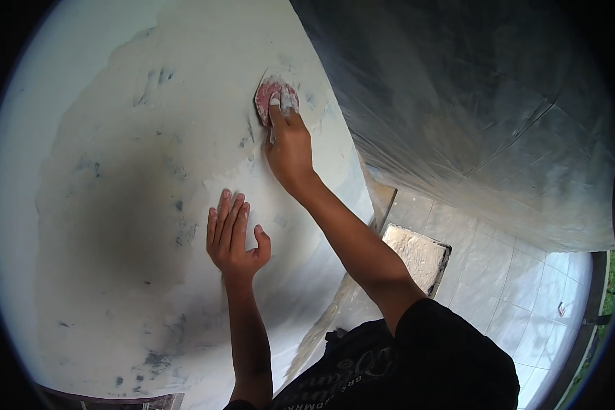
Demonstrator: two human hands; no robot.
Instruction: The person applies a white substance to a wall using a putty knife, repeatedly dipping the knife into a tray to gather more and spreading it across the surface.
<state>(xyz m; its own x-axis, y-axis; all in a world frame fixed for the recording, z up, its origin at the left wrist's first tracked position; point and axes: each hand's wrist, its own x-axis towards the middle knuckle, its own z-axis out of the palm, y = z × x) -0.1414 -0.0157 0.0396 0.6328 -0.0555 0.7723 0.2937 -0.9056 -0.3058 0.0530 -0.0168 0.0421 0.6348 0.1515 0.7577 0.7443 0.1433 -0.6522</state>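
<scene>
My right hand is closed around a red, putty-smeared scraper, held against the wall. Its thumb and fingers have whitish paste on them. Lower and to the left, my left hand lies on the same wall, palm toward the surface, with the thumb spread away from the fingers and nothing held. The wall has a large off-white patch with dark specks and scuffs, and a paler band runs along its left side. The scraper's working edge is partly hard to make out.
Wrinkled plastic sheeting hangs at the upper right. Beneath my right arm, a rectangular slab or tray with a rough cream top sits by the wall's foot. Pale floor tiles extend to the right, with a small reddish item on them.
</scene>
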